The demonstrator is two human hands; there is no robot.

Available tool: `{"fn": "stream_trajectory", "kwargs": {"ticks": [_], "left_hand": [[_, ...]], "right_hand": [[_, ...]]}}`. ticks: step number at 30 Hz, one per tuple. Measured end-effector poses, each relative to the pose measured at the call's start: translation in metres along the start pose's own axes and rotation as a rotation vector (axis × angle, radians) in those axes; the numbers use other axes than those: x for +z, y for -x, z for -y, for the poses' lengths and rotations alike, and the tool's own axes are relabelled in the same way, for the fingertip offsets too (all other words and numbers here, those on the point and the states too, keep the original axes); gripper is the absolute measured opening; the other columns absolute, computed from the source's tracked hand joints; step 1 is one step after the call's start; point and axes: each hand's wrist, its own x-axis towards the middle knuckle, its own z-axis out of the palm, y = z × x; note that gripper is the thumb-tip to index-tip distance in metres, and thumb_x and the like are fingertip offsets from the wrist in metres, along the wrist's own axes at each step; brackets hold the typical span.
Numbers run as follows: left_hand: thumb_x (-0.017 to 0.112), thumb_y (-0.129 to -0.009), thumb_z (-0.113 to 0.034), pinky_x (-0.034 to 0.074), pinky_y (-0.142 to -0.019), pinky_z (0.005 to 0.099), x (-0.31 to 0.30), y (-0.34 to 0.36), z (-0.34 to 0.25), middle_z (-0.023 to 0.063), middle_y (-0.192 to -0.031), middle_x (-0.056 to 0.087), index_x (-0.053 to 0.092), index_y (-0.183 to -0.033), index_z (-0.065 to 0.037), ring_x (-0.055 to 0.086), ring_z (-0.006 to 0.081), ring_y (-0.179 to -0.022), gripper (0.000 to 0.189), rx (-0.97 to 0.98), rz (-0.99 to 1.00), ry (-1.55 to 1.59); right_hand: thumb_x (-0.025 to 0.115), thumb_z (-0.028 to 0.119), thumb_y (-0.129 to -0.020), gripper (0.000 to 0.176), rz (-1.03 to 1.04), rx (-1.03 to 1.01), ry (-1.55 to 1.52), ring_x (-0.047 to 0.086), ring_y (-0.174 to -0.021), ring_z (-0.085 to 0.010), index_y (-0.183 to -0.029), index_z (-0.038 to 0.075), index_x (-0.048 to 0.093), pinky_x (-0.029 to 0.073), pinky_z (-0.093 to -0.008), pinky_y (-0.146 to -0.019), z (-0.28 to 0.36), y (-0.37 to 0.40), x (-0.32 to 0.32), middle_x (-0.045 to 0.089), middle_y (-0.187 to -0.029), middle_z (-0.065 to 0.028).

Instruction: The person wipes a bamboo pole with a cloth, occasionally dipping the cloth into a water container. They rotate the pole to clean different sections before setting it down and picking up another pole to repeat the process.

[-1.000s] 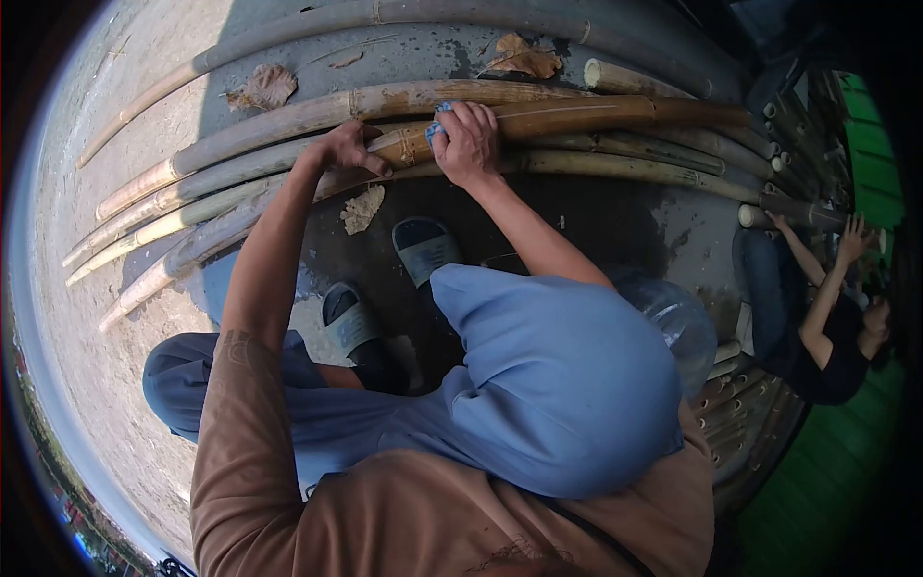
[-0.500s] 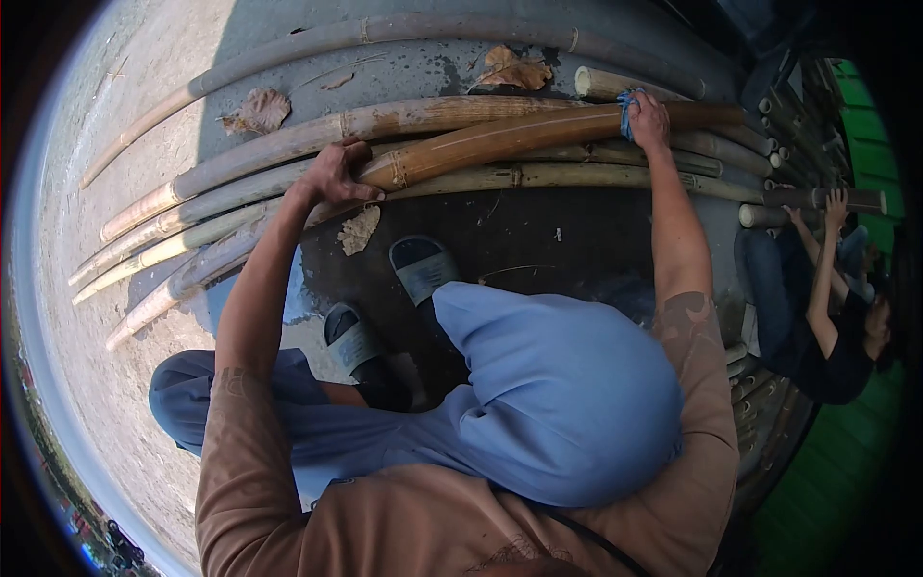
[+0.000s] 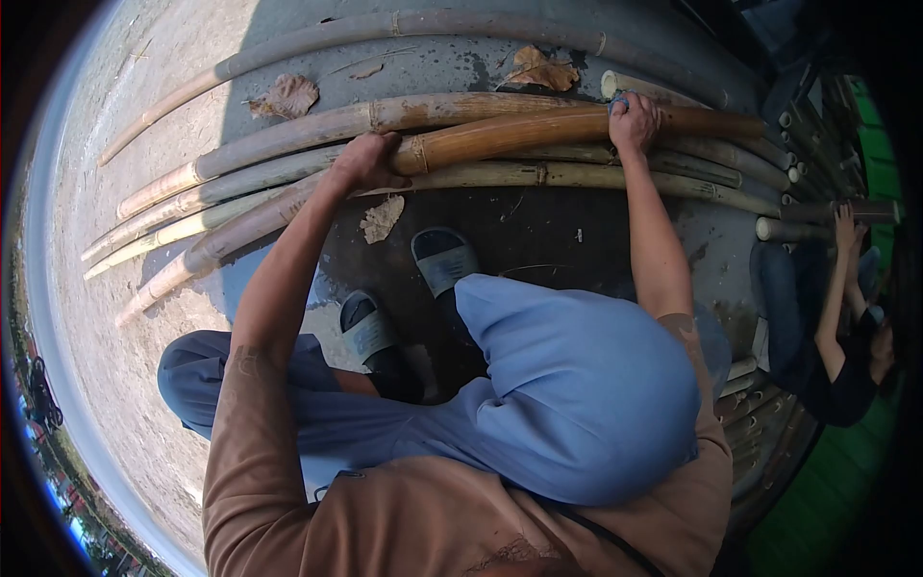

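Brown, glossy bamboo is spanned by both hands: the brown pole (image 3: pixel 538 132) lies directly beneath them, its long axis running crosswise in front of the body, from the left hand (image 3: pixel 370 162) beside a ringed joint, past the right hand (image 3: pixel 635 122), to a darker stretch at the right. The pole is gripped by the left hand, with the thumb on the near side. The right hand is closed over a blue cloth (image 3: pixel 616 99), mostly hidden, against the pole's upper surface; the darker stretch lies nearer to this hand. Whether the paler length below the left hand belongs to the same pole cannot be told, since the join is covered. Close alongside on the far side, a dry pole (image 3: pixel 433 111) is laid, and on the near side a pale pole (image 3: pixel 500 175), so the space around the brown one is crowded. Just beyond the right hand, a short pole (image 3: pixel 642 88) is seen with its cut end exposed. On the ground, a dry leaf (image 3: pixel 383 218) is found near the left hand, by the sandals (image 3: pixel 447 264). At the far right, a dark pole (image 3: pixel 877 213) is touched by a co-worker's hands (image 3: pixel 845 229).
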Motion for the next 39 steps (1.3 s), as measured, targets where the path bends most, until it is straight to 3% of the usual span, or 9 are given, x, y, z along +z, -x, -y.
{"fn": "stream_trajectory", "kwargs": {"ticks": [5, 9, 19, 22, 24, 29, 34, 37, 39], "left_hand": [[0.093, -0.064, -0.045, 0.053, -0.104, 0.0414, -0.004, -0.017, 0.023, 0.0256, -0.122, 0.075, 0.067, -0.135, 0.004, 0.072, 0.0355, -0.116, 0.090, 0.062, 0.112, 0.258], [0.097, -0.062, -0.046, 0.053, -0.103, 0.0404, -0.006, -0.019, 0.029, 0.0202, -0.121, 0.077, 0.068, -0.136, 0.003, 0.072, 0.0324, -0.114, 0.093, 0.045, 0.139, 0.265], [0.094, -0.065, -0.045, 0.053, -0.105, 0.0409, -0.003, -0.018, 0.035, 0.0220, -0.120, 0.077, 0.072, -0.131, 0.003, 0.071, 0.0347, -0.114, 0.084, 0.040, 0.154, 0.302], [0.093, -0.064, -0.044, 0.053, -0.104, 0.0410, -0.006, -0.017, 0.029, 0.0218, -0.120, 0.077, 0.072, -0.130, 0.002, 0.072, 0.0347, -0.113, 0.083, 0.075, 0.113, 0.280], [0.093, -0.064, -0.044, 0.052, -0.104, 0.0411, -0.001, -0.018, 0.032, 0.0216, -0.121, 0.077, 0.072, -0.131, 0.001, 0.071, 0.0339, -0.114, 0.084, 0.060, 0.109, 0.279], [0.094, -0.062, -0.048, 0.052, -0.104, 0.0423, 0.007, -0.024, 0.043, 0.0214, -0.118, 0.077, 0.073, -0.132, 0.000, 0.072, 0.0346, -0.112, 0.087, 0.099, 0.086, 0.309], [0.094, -0.056, -0.058, 0.050, -0.107, 0.0441, 0.000, -0.016, 0.037, 0.0238, -0.123, 0.072, 0.073, -0.132, 0.000, 0.067, 0.0387, -0.116, 0.098, 0.040, 0.025, 0.204], [0.093, -0.055, -0.061, 0.049, -0.107, 0.0454, 0.007, -0.011, 0.037, 0.0231, -0.122, 0.067, 0.073, -0.133, 0.001, 0.064, 0.0408, -0.118, 0.101, 0.066, -0.049, 0.161], [0.092, -0.055, -0.061, 0.049, -0.106, 0.0463, 0.007, -0.016, 0.035, 0.0227, -0.120, 0.065, 0.072, -0.134, 0.002, 0.064, 0.0417, -0.117, 0.103, 0.083, -0.056, 0.161]], "right_hand": [[0.065, 0.021, -0.084, 0.020, -0.176, -0.107, -0.252, 0.061, -0.120, -0.0402, -0.099, 0.009, 0.071, 0.039, -0.0620, -0.116, 0.187, 0.066, -0.009, 0.069, -0.116, -0.0156], [0.070, 0.021, -0.084, 0.027, 0.092, -0.272, -0.510, 0.061, -0.127, -0.0374, -0.109, 0.011, 0.073, 0.039, -0.0575, -0.119, 0.322, 0.114, -0.038, 0.069, -0.121, -0.0157], [0.064, 0.023, -0.092, 0.024, -0.059, 0.071, 0.004, 0.056, -0.135, -0.0355, -0.110, 0.013, 0.075, 0.030, -0.0661, -0.124, 0.097, 0.040, -0.024, 0.068, -0.128, -0.0114], [0.066, 0.021, -0.090, 0.020, 0.012, 0.130, -0.016, 0.056, -0.135, -0.0377, -0.104, 0.010, 0.075, 0.028, -0.0697, -0.123, 0.142, 0.040, -0.021, 0.069, -0.124, -0.0110], [0.064, 0.024, -0.092, 0.023, 0.248, -0.040, -0.047, 0.059, -0.127, -0.0341, -0.105, 0.009, 0.074, 0.031, -0.0653, -0.122, 0.213, 0.056, -0.029, 0.068, -0.119, -0.0117], [0.066, 0.023, -0.091, 0.024, 0.374, -0.200, -0.404, 0.060, -0.122, -0.0357, -0.110, 0.008, 0.067, 0.031, -0.0655, -0.122, 0.355, 0.107, -0.045, 0.064, -0.115, -0.0151], [0.065, 0.023, -0.091, 0.015, 0.080, -0.151, -0.321, 0.064, -0.108, -0.0319, -0.099, 0.011, 0.069, 0.029, -0.0670, -0.124, 0.234, 0.068, -0.027, 0.065, -0.098, -0.0091], [0.064, 0.022, -0.091, 0.017, -0.036, -0.007, -0.057, 0.062, -0.123, -0.0329, -0.101, 0.010, 0.071, 0.026, -0.0694, -0.124, 0.126, 0.045, -0.021, 0.068, -0.112, -0.0103], [0.065, 0.021, -0.091, 0.017, -0.036, 0.092, 0.003, 0.060, -0.126, -0.0343, -0.102, 0.009, 0.071, 0.026, -0.0694, -0.124, 0.130, 0.044, -0.018, 0.068, -0.115, -0.0112]]}}
